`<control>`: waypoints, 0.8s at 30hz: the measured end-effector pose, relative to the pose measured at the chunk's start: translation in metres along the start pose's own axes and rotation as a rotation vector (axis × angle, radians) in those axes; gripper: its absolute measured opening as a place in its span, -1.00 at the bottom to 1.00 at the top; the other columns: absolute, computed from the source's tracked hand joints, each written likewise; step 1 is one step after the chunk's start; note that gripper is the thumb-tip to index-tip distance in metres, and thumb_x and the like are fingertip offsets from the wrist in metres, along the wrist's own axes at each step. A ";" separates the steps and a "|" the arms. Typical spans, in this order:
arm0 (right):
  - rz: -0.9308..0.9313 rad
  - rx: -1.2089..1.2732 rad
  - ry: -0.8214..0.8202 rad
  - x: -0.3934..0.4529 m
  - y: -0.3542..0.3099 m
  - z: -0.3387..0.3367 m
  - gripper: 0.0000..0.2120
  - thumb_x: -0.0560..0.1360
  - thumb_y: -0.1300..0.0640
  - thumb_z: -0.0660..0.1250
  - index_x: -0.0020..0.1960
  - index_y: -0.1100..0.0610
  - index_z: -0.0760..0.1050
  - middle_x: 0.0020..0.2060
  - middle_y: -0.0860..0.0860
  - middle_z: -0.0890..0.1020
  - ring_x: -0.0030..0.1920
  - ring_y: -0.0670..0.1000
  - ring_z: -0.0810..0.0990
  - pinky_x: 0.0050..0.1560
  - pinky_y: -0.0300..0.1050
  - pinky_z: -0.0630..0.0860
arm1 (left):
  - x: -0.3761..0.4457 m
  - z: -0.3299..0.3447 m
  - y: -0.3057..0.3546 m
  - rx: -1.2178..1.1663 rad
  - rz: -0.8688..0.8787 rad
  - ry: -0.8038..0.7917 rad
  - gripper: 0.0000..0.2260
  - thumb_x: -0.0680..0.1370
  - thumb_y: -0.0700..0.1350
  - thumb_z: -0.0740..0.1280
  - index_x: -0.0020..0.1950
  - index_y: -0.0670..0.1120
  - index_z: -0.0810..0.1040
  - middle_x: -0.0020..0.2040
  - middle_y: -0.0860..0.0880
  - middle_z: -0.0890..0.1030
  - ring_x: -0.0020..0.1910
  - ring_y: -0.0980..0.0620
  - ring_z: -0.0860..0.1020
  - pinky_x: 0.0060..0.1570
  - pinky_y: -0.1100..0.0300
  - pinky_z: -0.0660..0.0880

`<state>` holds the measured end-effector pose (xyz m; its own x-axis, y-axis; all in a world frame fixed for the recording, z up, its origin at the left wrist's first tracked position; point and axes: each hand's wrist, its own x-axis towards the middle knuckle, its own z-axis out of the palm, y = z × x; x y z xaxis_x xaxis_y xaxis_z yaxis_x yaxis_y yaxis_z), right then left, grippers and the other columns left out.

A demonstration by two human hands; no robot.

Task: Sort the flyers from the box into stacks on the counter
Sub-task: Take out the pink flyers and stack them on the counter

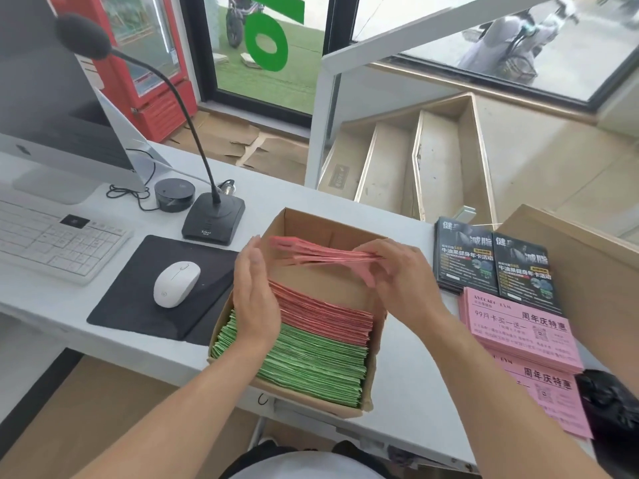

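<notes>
Cardboard box [345,233] stands open on the white surface [283,188], near the front edge, between a black mouse pad [131,305] on the left and the sorted stacks on the right. Inside the box, green flyers [311,364] fill the near part and pink flyers [325,316] lie just behind them; the far part shows the bare cardboard bottom.

Above the box, the right hand [397,281] pinches a bundle of pink flyers [311,252] by its right end, with fingers and thumb curled around it, so the bundle is lifted and lies almost flat in the air. The left hand [254,292] is held upright with straight fingers at the left end of this bundle and holds nothing; I cannot tell if it touches the flyers.

On the right, two stacks of black flyers [494,264] lie side by side on the surface. Nearer than them lie two stacks of pink sheets [518,330], one overlapping the other.

On the left part of the surface are a white mouse [176,283] on the pad, a white keyboard [52,240], a monitor [52,98] and a desk microphone [214,219] with a long neck.
</notes>
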<state>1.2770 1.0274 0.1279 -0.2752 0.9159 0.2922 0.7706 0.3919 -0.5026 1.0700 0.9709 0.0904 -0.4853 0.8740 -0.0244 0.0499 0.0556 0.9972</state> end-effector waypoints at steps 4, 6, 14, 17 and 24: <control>-0.067 0.295 0.084 -0.021 0.012 -0.040 -0.62 0.45 0.43 0.41 0.08 0.00 0.65 0.02 -0.18 0.70 0.11 0.00 0.64 0.20 0.20 0.50 | 0.016 0.011 0.030 -0.065 -0.257 -0.310 -0.51 0.62 0.30 0.16 0.29 -0.04 0.55 0.15 0.02 0.69 0.10 0.07 0.66 0.25 -0.03 0.51; 0.019 0.525 0.065 -0.032 0.014 -0.052 -0.63 0.42 0.45 0.44 0.05 0.02 0.66 0.05 -0.06 0.70 0.12 0.08 0.64 0.12 0.27 0.55 | 0.010 0.028 0.047 -0.041 -0.365 -0.620 -0.50 0.59 0.27 0.21 0.30 -0.09 0.56 0.09 -0.04 0.71 0.06 0.00 0.68 0.23 -0.05 0.55; 0.427 0.888 0.132 -0.079 0.049 -0.083 -0.63 0.58 0.19 0.42 0.35 -0.06 0.55 0.31 -0.16 0.61 0.38 -0.01 0.54 0.35 0.22 0.48 | -0.052 0.103 0.075 -0.404 -0.774 -0.766 -0.73 0.59 -0.09 0.36 0.25 -0.18 0.58 0.10 -0.22 0.70 -0.02 -0.21 0.70 -0.15 -0.02 0.67; 0.781 1.315 0.040 -0.105 0.073 -0.104 -0.50 0.64 -0.27 0.10 0.43 -0.04 0.49 0.35 0.06 0.60 0.27 0.12 0.60 0.15 0.16 0.54 | -0.070 0.133 0.071 -0.431 -0.644 -0.603 -0.81 0.63 -0.14 0.33 0.24 -0.08 0.57 0.06 -0.14 0.73 0.02 -0.15 0.71 0.08 -0.12 0.63; 0.765 0.715 -0.153 -0.150 0.113 -0.127 -0.76 0.54 0.27 0.45 0.17 0.07 0.59 0.00 0.02 0.75 0.02 0.07 0.74 0.10 0.23 0.65 | -0.103 0.173 0.047 -0.369 -0.420 -0.548 -0.81 0.58 -0.30 0.36 0.05 -0.01 0.59 0.03 -0.07 0.72 0.05 -0.08 0.67 0.16 -0.11 0.57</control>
<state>1.4786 0.9232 0.1302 0.0328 0.9224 -0.3849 0.2656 -0.3793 -0.8863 1.2735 0.9668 0.1276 0.1055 0.9344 -0.3404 -0.3827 0.3540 0.8533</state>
